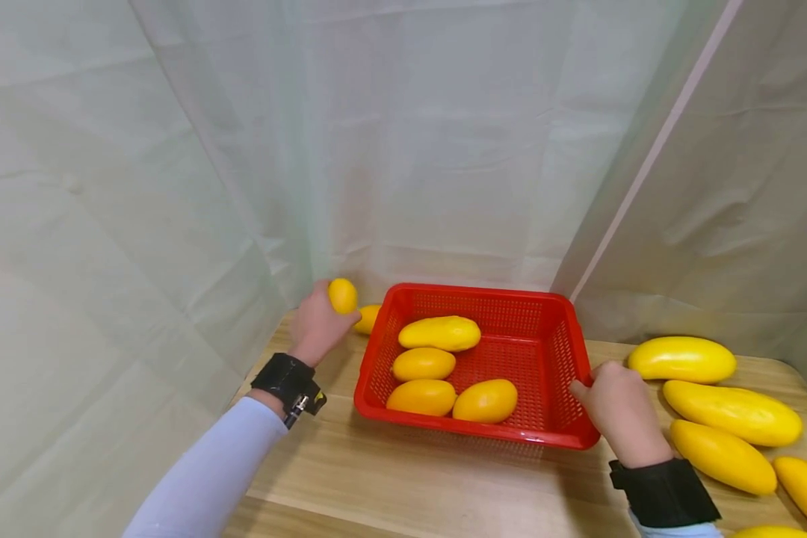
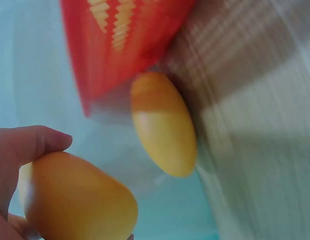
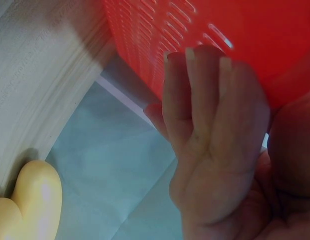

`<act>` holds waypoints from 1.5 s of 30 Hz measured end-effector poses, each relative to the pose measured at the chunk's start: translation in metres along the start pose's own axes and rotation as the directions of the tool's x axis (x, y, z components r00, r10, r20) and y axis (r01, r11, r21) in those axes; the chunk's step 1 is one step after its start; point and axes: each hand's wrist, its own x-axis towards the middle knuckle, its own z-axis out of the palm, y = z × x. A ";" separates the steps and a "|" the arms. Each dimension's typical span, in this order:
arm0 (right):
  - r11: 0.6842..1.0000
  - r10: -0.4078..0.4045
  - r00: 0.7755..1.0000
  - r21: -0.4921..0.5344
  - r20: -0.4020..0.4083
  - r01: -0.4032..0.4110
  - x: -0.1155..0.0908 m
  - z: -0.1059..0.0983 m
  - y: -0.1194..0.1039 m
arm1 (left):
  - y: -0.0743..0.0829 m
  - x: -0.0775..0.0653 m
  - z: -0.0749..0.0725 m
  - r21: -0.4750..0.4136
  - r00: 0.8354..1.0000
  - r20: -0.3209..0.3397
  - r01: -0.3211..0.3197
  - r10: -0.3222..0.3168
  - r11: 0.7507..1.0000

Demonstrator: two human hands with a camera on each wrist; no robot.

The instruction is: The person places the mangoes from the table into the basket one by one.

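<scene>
My left hand (image 1: pixel 320 321) grips a yellow mango (image 1: pixel 343 296), held up left of the red plastic basket (image 1: pixel 471 426); in the left wrist view the thumb lies over the mango (image 2: pixel 80 197). Below it, another mango (image 2: pixel 164 125) lies on the table against the basket's left side. My right hand (image 1: pixel 619 407) holds the basket's right rim, thumb over the edge and fingers along the outer wall (image 3: pixel 140 45). Inside the basket sit a long, bumpy yellow fruit (image 1: pixel 440 334) and three mangoes, one of them (image 1: pixel 486 401) at the front middle.
Several long yellow fruits, such as the rear one (image 1: pixel 682 359), lie on the wooden table (image 1: pixel 376 478) right of the basket. Pale sheeting (image 1: pixel 444 149) hangs closely behind the table and along its left and right sides.
</scene>
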 end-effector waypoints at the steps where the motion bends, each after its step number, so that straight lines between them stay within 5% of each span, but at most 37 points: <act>1: 1.000 0.001 1.000 0.001 0.001 -0.001 0.000 0.000 0.000 | 0.005 -0.001 0.000 -0.017 1.000 -0.005 -0.010 0.010 1.000; 11: 1.000 -0.002 1.000 0.001 0.008 0.002 0.002 0.002 0.000 | 0.057 -0.019 0.009 -0.036 0.982 -0.008 -0.189 0.189 0.981; 24: 0.998 -0.040 0.999 -0.052 0.037 0.042 0.008 -0.005 0.000 | 0.120 -0.046 0.043 0.026 0.950 0.139 -0.284 0.278 0.958; 33: 1.000 -0.013 0.982 0.017 0.186 0.010 0.018 -0.022 0.000 | 0.152 -0.057 0.067 -0.005 0.891 0.317 -0.340 0.324 0.940; 45: 0.999 -0.036 0.985 0.033 0.167 0.031 0.041 -0.028 -0.002 | 0.166 -0.064 0.075 0.023 0.826 0.481 -0.348 0.295 0.937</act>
